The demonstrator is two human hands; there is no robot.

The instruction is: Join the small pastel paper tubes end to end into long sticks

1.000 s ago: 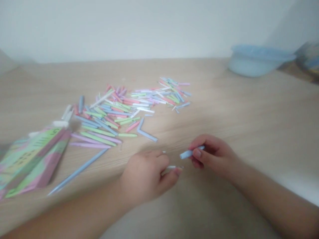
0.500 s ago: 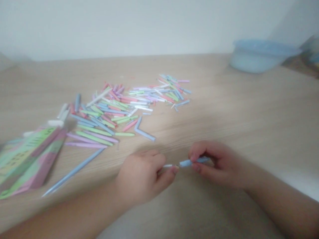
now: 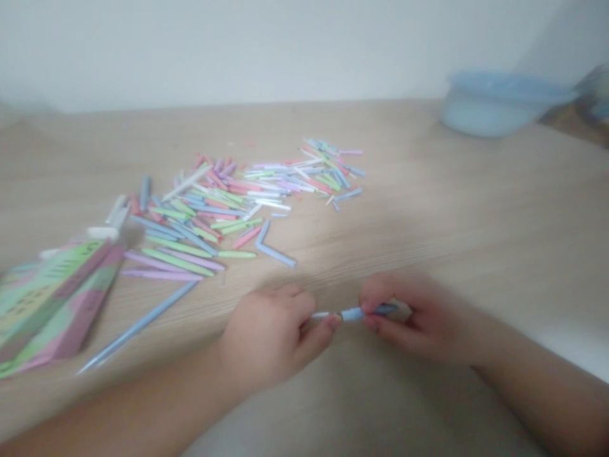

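Observation:
Pinched in my left hand [image 3: 278,330], thumb against the fingers, is a thin white pen refill [image 3: 320,315] with a dark tip at its right end. My right hand [image 3: 412,314] grips a light blue tapered pen barrel [image 3: 353,314] between thumb and fingers. Its near end meets the refill's tip in front of my left thumb; blur hides whether the tip is inside. Both hands are just above the table, the rest of the refill hidden in my left palm. Beyond them lies a bent blue piece [image 3: 276,254].
Pastel pen parts [image 3: 200,222] in several colours lie spread on the wooden table [image 3: 451,222]. A long blue tube [image 3: 137,327] lies left of my left forearm. Printed pink-and-green boxes [image 3: 57,298] stand at far left, a light blue basin [image 3: 485,108] at back right.
The barrel's end and the refill's tip are slightly closer together. My right hand has shifted a little; my left keeps its pinch. The view has moved slightly.

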